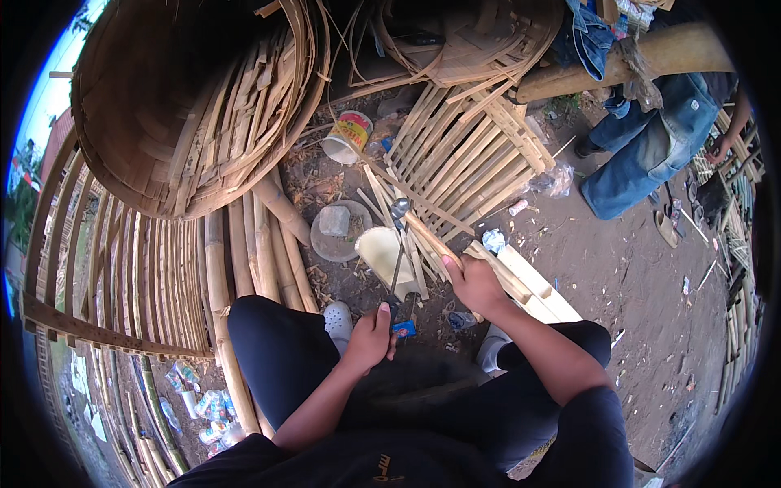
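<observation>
My right hand [480, 286] is closed around the wooden handle of a hammer [431, 237], whose round metal head is up and to the left of the hand. My left hand [370, 340], low between my knees, is closed on a thin dark metal rod [397, 264]. The rod slants upward and its upper end comes close to the hammer head; whether they touch I cannot tell. Behind the rod lies a pale cream, rounded hollow piece [378, 250] on the ground. Just right of my left hand is a small blue packet [404, 328].
A flat grey stone disc [338, 236] carries a grey block [334, 220]. Bamboo slat panels [455, 154] and poles [244, 252] surround me. Large woven baskets [138, 154] stand at the back. A tub [350, 134] lies beyond. Another person in jeans [651, 146] is at far right.
</observation>
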